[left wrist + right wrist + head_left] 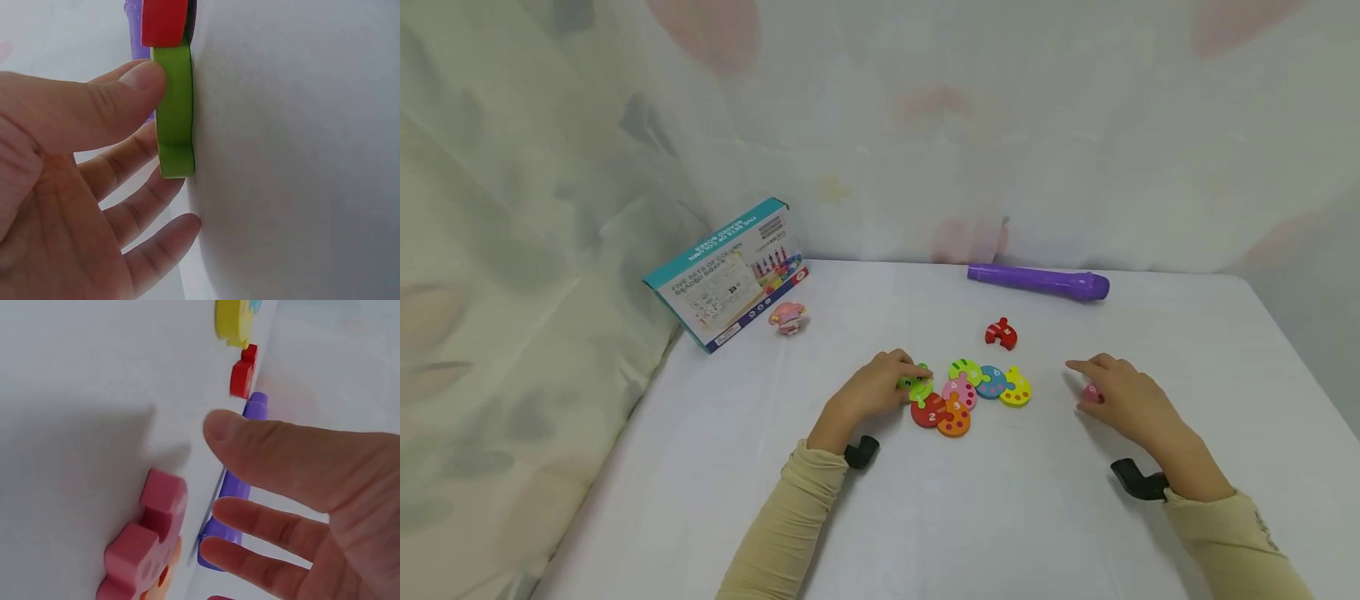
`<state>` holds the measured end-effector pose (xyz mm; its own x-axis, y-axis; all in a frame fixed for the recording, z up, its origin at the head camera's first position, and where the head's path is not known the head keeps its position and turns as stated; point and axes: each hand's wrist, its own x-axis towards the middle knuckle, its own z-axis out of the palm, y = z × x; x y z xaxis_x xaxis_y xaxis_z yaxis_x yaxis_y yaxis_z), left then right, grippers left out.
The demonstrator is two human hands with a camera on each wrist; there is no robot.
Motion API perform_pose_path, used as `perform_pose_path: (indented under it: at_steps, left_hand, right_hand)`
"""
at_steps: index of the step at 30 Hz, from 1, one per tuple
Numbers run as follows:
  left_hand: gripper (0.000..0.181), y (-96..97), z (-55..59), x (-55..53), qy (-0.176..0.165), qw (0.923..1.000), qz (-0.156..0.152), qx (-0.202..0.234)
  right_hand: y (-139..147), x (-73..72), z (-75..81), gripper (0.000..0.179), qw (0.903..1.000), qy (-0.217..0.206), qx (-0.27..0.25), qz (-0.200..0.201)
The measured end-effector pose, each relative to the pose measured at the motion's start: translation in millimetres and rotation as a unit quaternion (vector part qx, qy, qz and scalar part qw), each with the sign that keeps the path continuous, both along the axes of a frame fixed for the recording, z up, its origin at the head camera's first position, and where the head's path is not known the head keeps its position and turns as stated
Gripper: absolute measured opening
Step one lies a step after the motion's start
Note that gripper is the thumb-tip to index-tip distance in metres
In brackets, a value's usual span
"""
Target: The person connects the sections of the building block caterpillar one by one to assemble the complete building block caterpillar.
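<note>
My left hand [876, 385] pinches a green puzzle piece with a caterpillar face [919, 388]. In the left wrist view the thumb [147, 78] presses the green edge, with fingers on the far side. The face piece joins a curved chain: red piece "2" [928, 412], orange piece [955, 417], pink piece [960, 392], light green piece [964, 372], blue piece [992, 382] and yellow piece [1017, 387]. Over at the right, my right hand [1123, 398] hovers, fingers spread and holding nothing, above a loose pink piece [147, 537]. An orange piece [164, 581] shows behind that one.
A loose red piece [1002, 333] lies beyond the chain. Farther back is a purple toy microphone [1037, 282]. At the back left, a teal-and-white box [730, 279] leans beside a small pink figurine [787, 318]. Floral cloth [880, 133] hangs behind the white table [985, 525].
</note>
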<state>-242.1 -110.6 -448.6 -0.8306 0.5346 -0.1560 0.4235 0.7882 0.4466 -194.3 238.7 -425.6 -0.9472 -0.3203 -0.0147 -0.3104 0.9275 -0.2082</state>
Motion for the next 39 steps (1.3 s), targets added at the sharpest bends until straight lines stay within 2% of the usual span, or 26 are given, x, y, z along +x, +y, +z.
perform_pose_path:
  at_steps: [5,9,14,17,21,28,39]
  left_hand:
    - [0.043,-1.6,-0.4,-0.7,0.0,1.0,0.002,-0.002]
    - [0.043,-1.7,1.5,-0.5,-0.002,1.0,-0.001,0.001]
    - [0.043,-1.1,1.9,-0.6,-0.006,1.0,-0.006,0.001]
    - [0.043,-1.2,1.2,-0.9,-0.007,0.9999,-0.009,0.001]
    - [0.044,-1.6,0.5,-1.3,-0.007,0.9999,-0.013,0.003]
    - [0.044,-1.7,1.9,-1.1,-0.009,0.9999,-0.011,0.0]
    - [0.044,-0.7,1.8,0.2,-0.005,1.0,-0.004,-0.001]
  right_hand:
    - [-4,-14.3,-3.3,0.054,0.9999,0.007,0.001,0.008]
    - [-15,-38.5,-6.9,0.055,0.9993,0.018,0.006,0.031]
    - [-32,-72.2,-8.7,0.062,0.9952,0.037,0.026,0.087]
    - [-42,-87.0,-6.6,0.065,0.9916,0.025,0.045,0.119]
    - [-53,-99.0,-5.4,0.061,0.988,-0.016,0.061,0.141]
    - [-61,-104.6,-11.1,0.051,0.9864,-0.012,0.057,0.153]
    - [-47,-77.0,-3.4,0.048,0.9829,0.03,0.052,0.174]
